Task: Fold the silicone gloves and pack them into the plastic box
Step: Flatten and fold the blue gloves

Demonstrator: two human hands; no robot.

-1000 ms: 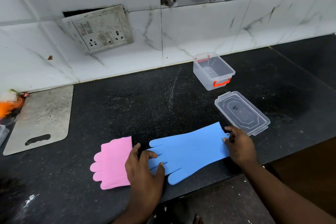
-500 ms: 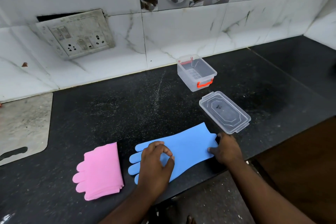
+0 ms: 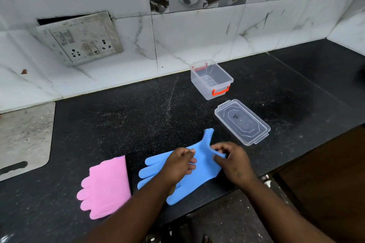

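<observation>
A blue silicone glove (image 3: 203, 165) lies near the front edge of the black counter, fingers pointing left. My right hand (image 3: 233, 162) pinches its cuff end, and one cuff corner stands lifted off the counter. My left hand (image 3: 178, 165) rests on the glove's middle and grips it there. To the left lies a pink glove (image 3: 106, 185), folded, fingers pointing left. The clear plastic box (image 3: 212, 80) with red clips stands open and empty near the wall. Its clear lid (image 3: 242, 121) lies flat on the counter between the box and my right hand.
A grey cutting board (image 3: 23, 136) lies at the left of the counter. A switch and socket plate (image 3: 83, 39) hangs askew on the tiled wall. The counter's front edge (image 3: 227, 189) runs just below the gloves, with the floor beyond it.
My right hand has lifted the blue glove's cuff end up and toward the left. My left hand has slid from the fingers to the glove's middle. The camera view has shifted.
</observation>
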